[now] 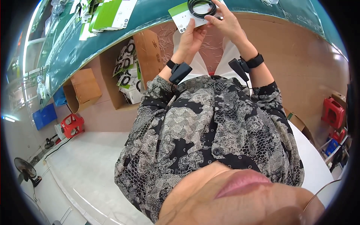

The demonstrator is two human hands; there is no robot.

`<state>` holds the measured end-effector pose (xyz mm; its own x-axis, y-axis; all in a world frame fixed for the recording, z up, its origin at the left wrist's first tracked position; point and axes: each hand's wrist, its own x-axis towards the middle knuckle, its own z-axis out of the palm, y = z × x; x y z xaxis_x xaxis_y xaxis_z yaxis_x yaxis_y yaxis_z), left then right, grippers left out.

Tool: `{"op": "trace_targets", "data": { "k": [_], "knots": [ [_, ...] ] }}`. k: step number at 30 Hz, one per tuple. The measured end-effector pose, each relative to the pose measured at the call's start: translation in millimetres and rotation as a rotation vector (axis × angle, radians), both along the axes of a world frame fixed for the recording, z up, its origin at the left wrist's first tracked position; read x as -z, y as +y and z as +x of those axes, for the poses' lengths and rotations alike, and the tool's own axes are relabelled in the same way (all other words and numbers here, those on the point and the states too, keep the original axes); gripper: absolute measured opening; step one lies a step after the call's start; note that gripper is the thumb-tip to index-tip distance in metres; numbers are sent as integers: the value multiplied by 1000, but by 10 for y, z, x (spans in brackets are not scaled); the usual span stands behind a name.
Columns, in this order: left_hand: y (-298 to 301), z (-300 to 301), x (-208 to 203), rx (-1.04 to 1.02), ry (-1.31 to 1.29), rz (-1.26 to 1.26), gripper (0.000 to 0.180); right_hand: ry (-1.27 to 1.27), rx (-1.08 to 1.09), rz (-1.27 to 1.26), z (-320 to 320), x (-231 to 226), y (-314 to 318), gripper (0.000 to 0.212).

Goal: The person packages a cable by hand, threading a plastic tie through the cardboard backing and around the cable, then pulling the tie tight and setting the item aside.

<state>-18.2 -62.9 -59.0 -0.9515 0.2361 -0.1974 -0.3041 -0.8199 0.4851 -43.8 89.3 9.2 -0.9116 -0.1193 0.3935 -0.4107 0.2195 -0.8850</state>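
At the top of the head view, my left hand [192,39] grips the lower edge of a white and green card [182,18], thumb on its face. A coiled black cable [202,16] lies against the front of this card. My right hand [228,27] is closed on the cable's right side, thumb and fingers pinching near a cable end. Its fingers also reach the card's right edge. Both hands are over the near edge of the green-topped table [150,15].
Several stacked green and white cards [112,15] lie on the table at left. Below it, an open cardboard box [148,48] contains carded black cables [127,62]. Another cardboard box [85,88] and a red stool [72,125] stand farther left. More red stools [333,112] are at right.
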Motion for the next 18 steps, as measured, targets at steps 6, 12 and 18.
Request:
{"op": "trace_targets", "data": {
  "k": [6,12,18],
  "knots": [
    [-40,-33,-115,-81,-33,-97,26,610,4,272,-94,-301,219,50],
    [-73,-70,-145,-50,17,-140,22,434,-311,460,-364,-12,299,23],
    [-47,-91,-186,-51,-13,-172,18,577,-366,232,-476,33,139,15]
  ]
}}
